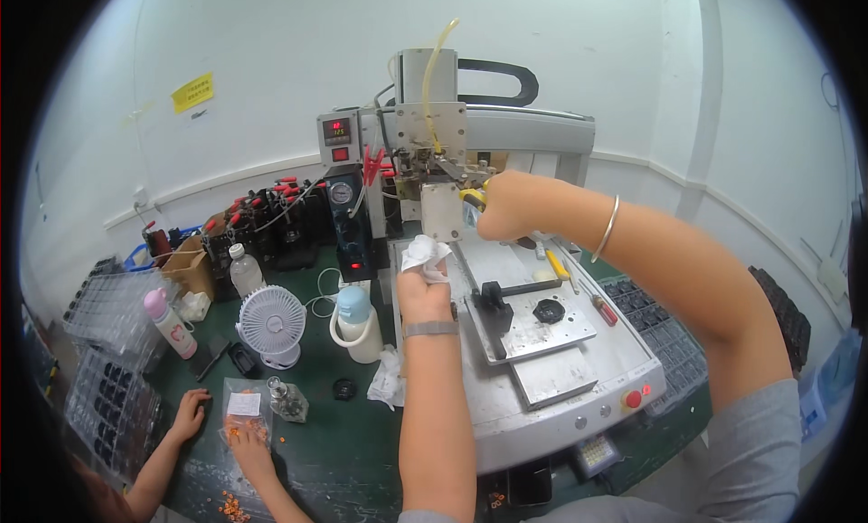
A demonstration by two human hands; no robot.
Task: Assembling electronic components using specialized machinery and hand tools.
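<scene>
The tissue [423, 254] sits just below the machine head [442, 211], my left hand's [426, 294] fingers closed around it. My right hand [508, 208] grips a yellow tool [474, 196] beside the head's right side. A plate [529, 345] lies nearer, right; a fan [272, 324] stands left.

A white fan [271, 322] stands on a green surface [334, 460] near a clear bottle [244, 272], with a pink-capped bottle [172, 329] to its left, stacked clear trays [127, 310] farther left and a yellow notice [193, 92] on the wall [280, 71] behind.
</scene>
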